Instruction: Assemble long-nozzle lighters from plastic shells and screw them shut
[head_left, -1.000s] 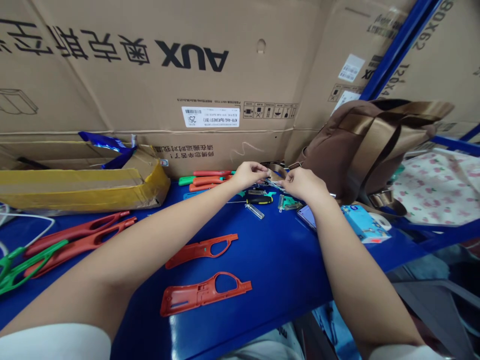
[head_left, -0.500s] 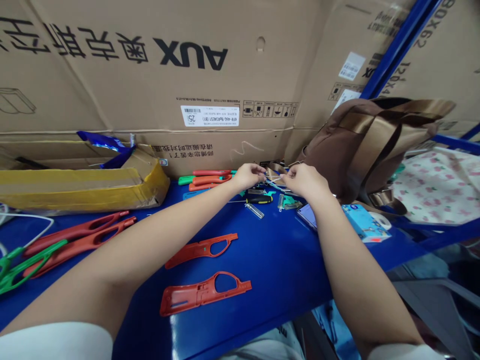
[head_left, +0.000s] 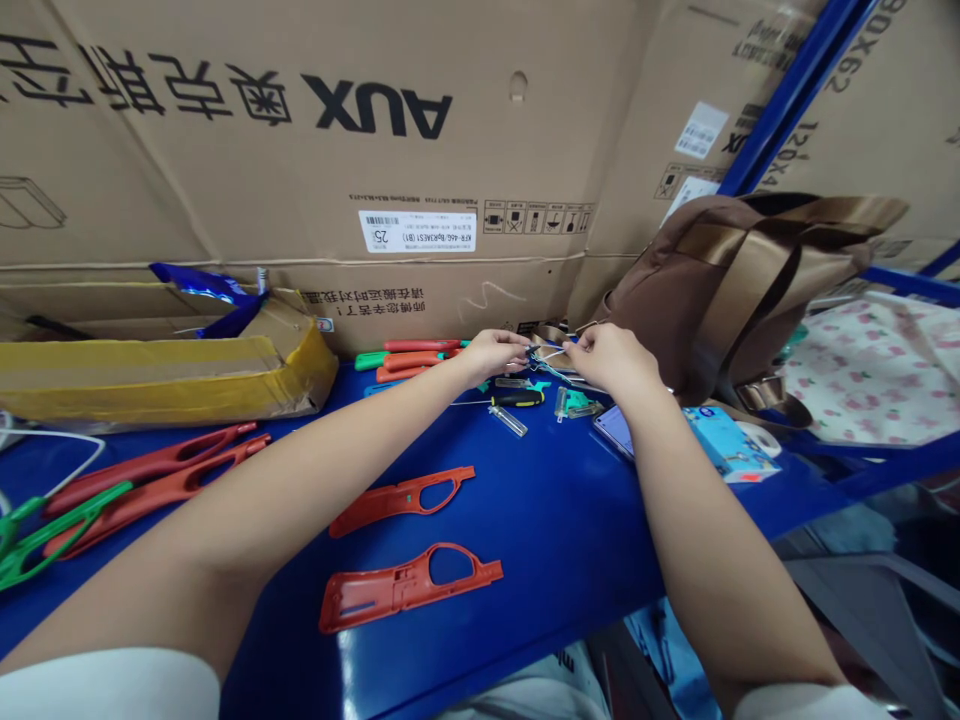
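At the back of the blue table, my left hand (head_left: 500, 355) pinches a small dark piece whose kind I cannot make out. Thin pale wires (head_left: 551, 357) stretch from it toward my right hand (head_left: 611, 358), whose fingers are closed on their other end. Below the hands lie a black and yellow screwdriver (head_left: 519, 398), a clear plastic tube (head_left: 510, 420) and a green part with clear pieces (head_left: 577, 403). Two red plastic shell halves with loop handles, an upper one (head_left: 405, 497) and a lower one (head_left: 412, 585), rest nearer to me.
A cardboard tray with yellow tape (head_left: 292, 365) stands at the left, above red and green plastic handles (head_left: 161, 475). A phone (head_left: 615, 430), a blue box (head_left: 727, 442) and a brown bag (head_left: 690, 290) are at the right. Large cartons (head_left: 300, 170) wall off the back.
Both hands stay nearly in place. The dark piece at my left fingertips shows more clearly, and the wires between the hands have shifted slightly.
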